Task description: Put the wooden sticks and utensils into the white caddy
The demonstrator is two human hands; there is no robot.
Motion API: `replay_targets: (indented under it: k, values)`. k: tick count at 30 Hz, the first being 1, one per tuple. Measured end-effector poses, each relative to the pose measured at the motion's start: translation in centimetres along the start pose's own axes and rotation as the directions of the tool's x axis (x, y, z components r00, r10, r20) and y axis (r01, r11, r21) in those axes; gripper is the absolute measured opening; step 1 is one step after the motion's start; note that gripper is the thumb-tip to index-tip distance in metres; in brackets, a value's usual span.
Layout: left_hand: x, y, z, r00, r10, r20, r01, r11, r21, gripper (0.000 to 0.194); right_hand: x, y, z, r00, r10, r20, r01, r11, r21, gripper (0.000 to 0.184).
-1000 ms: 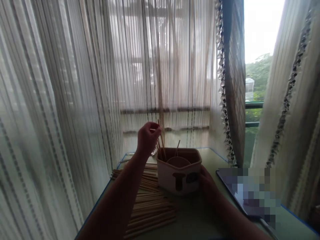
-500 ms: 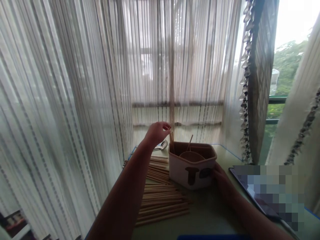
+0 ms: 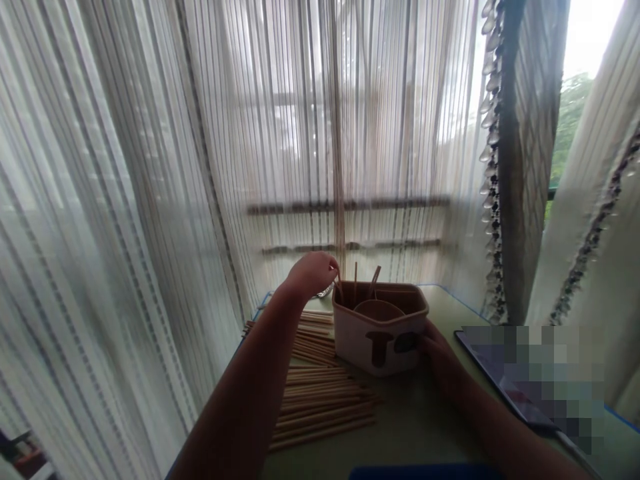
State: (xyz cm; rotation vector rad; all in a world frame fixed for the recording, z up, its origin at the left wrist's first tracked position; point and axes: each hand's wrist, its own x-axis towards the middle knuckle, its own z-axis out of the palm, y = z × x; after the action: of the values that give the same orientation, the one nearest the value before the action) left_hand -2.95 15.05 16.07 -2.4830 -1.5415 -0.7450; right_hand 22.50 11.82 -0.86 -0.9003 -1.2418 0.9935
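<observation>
A pale utensil holder (image 3: 381, 347) with a brown rim stands on the table, its front marked with a dark T-shaped cutout or print. Above its left rear corner my left hand (image 3: 314, 272) pinches a thin wooden chopstick (image 3: 339, 283), whose lower end dips inside the rim. A few more chopsticks (image 3: 355, 279) lean upright in the holder, behind a curved inner divider (image 3: 380, 311). My right hand (image 3: 434, 345) is against the holder's right side, fingers wrapped on it and partly hidden. Many loose chopsticks (image 3: 325, 390) lie in rows beneath and beside my left forearm.
Behind the holder's left side, a metal slotted spoon (image 3: 326, 291) is partly covered by my left hand. A tablet-like device (image 3: 505, 380), partly blurred out, lies at the right. A blue object (image 3: 425, 473) shows at the near edge. Sheer curtains (image 3: 295, 133) hang beyond the table (image 3: 400, 427).
My left hand has come slightly down and left. Chopsticks bunched by its fingertips have spread apart, with one now standing nearer the middle of the holder. My right hand stays on the holder.
</observation>
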Motion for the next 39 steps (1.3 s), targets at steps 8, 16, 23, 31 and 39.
replay_targets:
  k: [8, 16, 23, 31, 39]
  values:
    - [-0.3, 0.2, -0.3, 0.992, -0.038, 0.124, 0.054, 0.99, -0.13, 0.039, 0.0, -0.1, 0.2, 1.0, 0.013, 0.005, -0.013, 1.0, 0.02, 0.041]
    - [-0.9, -0.6, -0.8, 0.958, -0.129, 0.255, 0.223, 0.894, -0.389, 0.029, 0.2, 0.5, -0.2, 1.0, 0.023, -0.006, -0.023, 1.0, 0.008, 0.039]
    - [-0.2, 1.4, 0.1, 0.996, -0.036, 0.082, 0.085, 0.649, -0.756, 0.034, 0.3, 0.5, -0.2, 0.999, 0.012, 0.03, -0.014, 0.998, 0.063, 0.042]
    - [0.8, 1.3, 1.5, 0.991, -0.127, -0.038, 0.062, 0.695, -0.716, 0.022, -0.1, -0.4, 0.4, 1.0, 0.014, -0.01, -0.013, 1.0, 0.021, 0.038]
    - [-1.8, 2.0, -2.2, 0.842, 0.089, 0.532, 0.284, 0.765, -0.578, 0.023, -0.1, -0.3, 0.2, 0.999, 0.03, -0.014, -0.029, 0.999, 0.025, 0.041]
